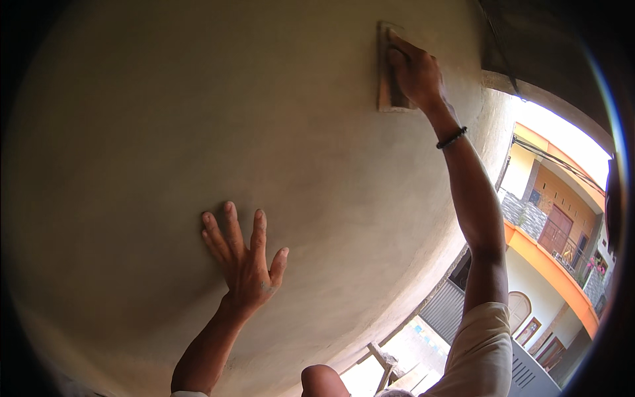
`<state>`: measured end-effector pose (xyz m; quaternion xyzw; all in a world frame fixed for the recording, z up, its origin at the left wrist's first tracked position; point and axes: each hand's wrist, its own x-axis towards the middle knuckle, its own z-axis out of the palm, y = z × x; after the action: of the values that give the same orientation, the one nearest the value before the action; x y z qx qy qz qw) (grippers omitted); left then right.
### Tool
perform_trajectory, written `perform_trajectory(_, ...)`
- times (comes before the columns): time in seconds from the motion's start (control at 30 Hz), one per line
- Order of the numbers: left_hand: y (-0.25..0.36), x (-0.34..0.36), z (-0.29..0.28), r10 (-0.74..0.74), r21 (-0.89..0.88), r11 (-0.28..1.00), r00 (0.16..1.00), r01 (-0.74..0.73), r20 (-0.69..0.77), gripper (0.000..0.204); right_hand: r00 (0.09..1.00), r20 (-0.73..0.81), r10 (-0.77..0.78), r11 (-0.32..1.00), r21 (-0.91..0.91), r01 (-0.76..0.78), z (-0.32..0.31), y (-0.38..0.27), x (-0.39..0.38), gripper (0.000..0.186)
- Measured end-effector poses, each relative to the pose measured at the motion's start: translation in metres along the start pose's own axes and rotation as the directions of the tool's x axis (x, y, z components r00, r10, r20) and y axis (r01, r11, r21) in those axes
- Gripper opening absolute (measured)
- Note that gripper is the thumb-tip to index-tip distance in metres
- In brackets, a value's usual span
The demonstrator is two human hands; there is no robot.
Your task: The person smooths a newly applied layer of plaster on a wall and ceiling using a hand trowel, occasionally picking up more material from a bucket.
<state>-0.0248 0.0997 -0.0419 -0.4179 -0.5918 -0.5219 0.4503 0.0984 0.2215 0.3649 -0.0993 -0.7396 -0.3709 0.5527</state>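
A wide, smooth grey-brown plastered wall (317, 165) fills most of the view. High on its right part, my right hand (417, 71) grips a flat rectangular plastering trowel (385, 86), whose plate lies against the plaster. The trowel's handle is mostly hidden behind my fingers. Lower and further left, my left hand (241, 258) is open with fingers spread, its palm turned to the wall and holding nothing. Pale smears of plaster show near its thumb. A dark bead bracelet (452, 137) circles my right wrist.
The wall ends at a lighter edge (496, 122) on the right. Beyond it stands a building with an orange-edged balcony (555, 251) and a grey gate (529, 370). A wooden frame (383, 362) is at the bottom, beside my knee (323, 382).
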Motion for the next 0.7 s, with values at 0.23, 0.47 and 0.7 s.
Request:
perform_trajectory(0.23,-0.004,-0.002,0.001,0.118,0.004,0.993,0.991,-0.118,-0.071,0.074,0.996,-0.017,0.084,0.962,-0.259,-0.086,-0.029,0.132,0.109,0.029)
perform_trajectory(0.47,0.015,0.0,0.009,0.107,0.028,0.994,0.994,-0.107,-0.012,0.074,0.914,-0.019,0.405,0.892,-0.21,-0.4,-0.029,0.371,0.042,0.035)
perform_trajectory(0.7,0.011,0.012,-0.003,0.099,-0.086,0.991,0.991,-0.106,-0.088,0.072,0.923,0.067,0.379,0.925,-0.019,-0.379,0.008,0.199,-0.086,0.043)
